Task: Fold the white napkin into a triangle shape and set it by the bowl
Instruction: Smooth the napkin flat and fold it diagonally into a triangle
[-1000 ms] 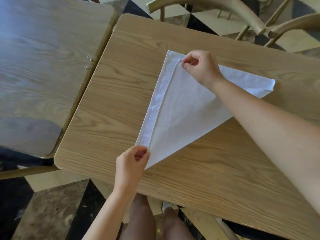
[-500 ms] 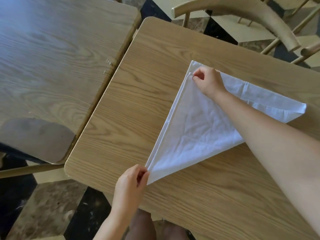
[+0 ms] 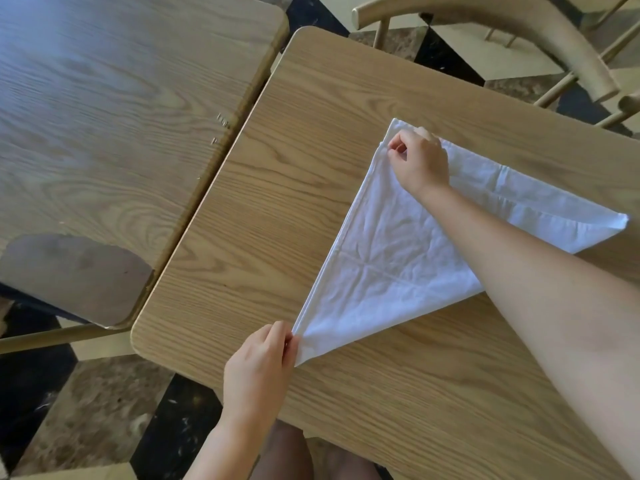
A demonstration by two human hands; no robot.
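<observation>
The white napkin lies folded into a triangle on the light wooden table, its long folded edge running from near left to far right. My left hand pinches the near corner at the table's front edge. My right hand pinches the far top corner, with my forearm lying across the cloth. The third corner points right. No bowl is in view.
A second wooden table stands close on the left, with a narrow gap between the two. Curved wooden chair backs sit beyond the far edge. The floor below has dark and pale tiles.
The two layers' left edges, offset a second ago, now lie lined up. Both hands keep their pinch on the corners. The view has shifted, so the napkin sits further right in frame.
</observation>
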